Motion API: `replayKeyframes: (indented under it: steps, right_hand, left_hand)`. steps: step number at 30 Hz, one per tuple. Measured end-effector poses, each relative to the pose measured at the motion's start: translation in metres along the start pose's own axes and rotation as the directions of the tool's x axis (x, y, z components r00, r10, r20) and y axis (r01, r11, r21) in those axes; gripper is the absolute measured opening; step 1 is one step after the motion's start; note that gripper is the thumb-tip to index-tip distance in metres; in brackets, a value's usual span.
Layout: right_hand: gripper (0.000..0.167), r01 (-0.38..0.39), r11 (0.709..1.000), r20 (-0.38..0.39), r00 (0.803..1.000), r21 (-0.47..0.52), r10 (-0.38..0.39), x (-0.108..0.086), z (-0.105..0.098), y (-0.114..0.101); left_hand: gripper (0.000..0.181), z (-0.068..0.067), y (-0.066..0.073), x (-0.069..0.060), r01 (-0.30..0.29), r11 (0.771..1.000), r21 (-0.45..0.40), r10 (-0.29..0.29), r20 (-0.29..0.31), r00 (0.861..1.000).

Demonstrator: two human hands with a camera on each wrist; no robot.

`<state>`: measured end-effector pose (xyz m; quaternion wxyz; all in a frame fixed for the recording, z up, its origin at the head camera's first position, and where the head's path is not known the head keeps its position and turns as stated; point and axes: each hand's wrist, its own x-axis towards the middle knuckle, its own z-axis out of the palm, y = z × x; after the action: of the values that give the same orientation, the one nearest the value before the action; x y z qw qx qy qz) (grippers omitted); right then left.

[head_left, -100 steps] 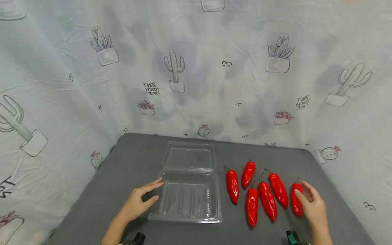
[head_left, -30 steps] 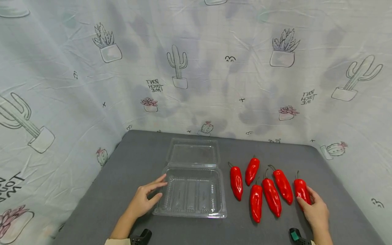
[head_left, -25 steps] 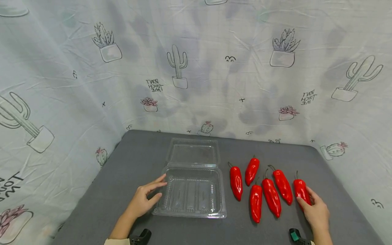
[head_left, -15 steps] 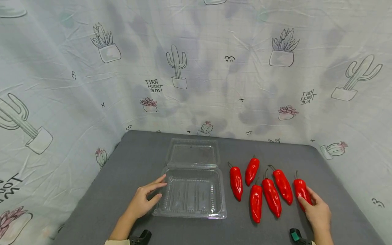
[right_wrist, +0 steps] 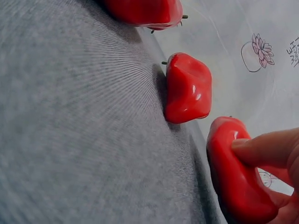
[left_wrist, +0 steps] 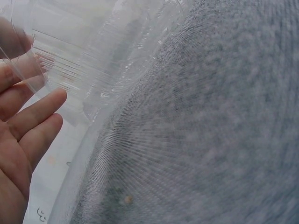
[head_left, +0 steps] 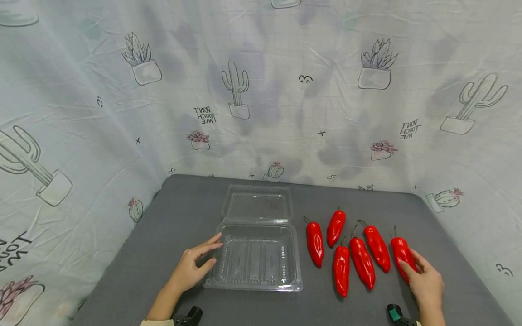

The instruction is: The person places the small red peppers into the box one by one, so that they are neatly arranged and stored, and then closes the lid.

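Observation:
My right hand (head_left: 426, 284) pinches the rightmost red chili pepper (head_left: 401, 251) between thumb and fingers. In the right wrist view, my thumb presses on the glossy side of that chili pepper (right_wrist: 231, 168), whose shadow falls on the cloth beside it. My left hand (head_left: 188, 268) is at the left side of a clear plastic clamshell box (head_left: 297, 262), thumb and fingers spread. Seen from the left wrist, the fingers of the left hand (left_wrist: 23, 126) touch the box's ribbed wall (left_wrist: 70, 65), some showing through the plastic. The box lies unfolded, with its lid (head_left: 258, 204) towards the back.
Several more red chili peppers, such as one near the box (head_left: 314, 243) and one farther right (head_left: 377, 248), lie between the box and my right hand. A grey cloth covers the table (head_left: 171, 217). White curtains with cactus prints (head_left: 285, 104) surround it on three sides.
Earlier my right hand hovered around the rightmost chili pepper's upper part; it now holds its lower part. Over the last second, hand and pepper shifted very slightly rightward. The left hand stays by the box.

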<state>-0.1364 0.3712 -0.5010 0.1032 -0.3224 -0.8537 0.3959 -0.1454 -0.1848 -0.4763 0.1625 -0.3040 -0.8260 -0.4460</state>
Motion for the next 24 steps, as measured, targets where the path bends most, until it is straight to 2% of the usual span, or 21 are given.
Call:
replayKeyframes:
  steps: [8, 15, 19, 24]
  right_hand:
    - [0.061, 0.007, 0.996, -0.032, 0.999, 0.085, -0.004, -0.009, -0.003, -0.007]
    - [0.061, 0.034, 0.993, -0.03, 0.999, 0.113, -0.031, -0.02, -0.005, -0.024]
    - [0.061, 0.131, 0.983, -0.047, 0.991, 0.133, -0.125, -0.026, -0.003, -0.033]
    - [0.058, 0.308, 0.935, -0.035, 0.951, 0.175, -0.306, -0.036, 0.0, -0.052]
  left_hand:
    - [0.036, 0.0, 0.0, -0.001, -0.004, 1.0, -0.005, 0.004, 0.0, 1.0]
    - [0.037, -0.001, 0.0, 0.0, -0.001, 1.0, -0.007, 0.001, 0.005, 1.0]
    - [0.037, 0.0, 0.0, 0.0, -0.012, 1.0, 0.0, 0.012, 0.003, 1.0]
    - [0.037, 0.001, 0.001, 0.001, -0.015, 1.0, 0.015, 0.016, -0.012, 1.0]
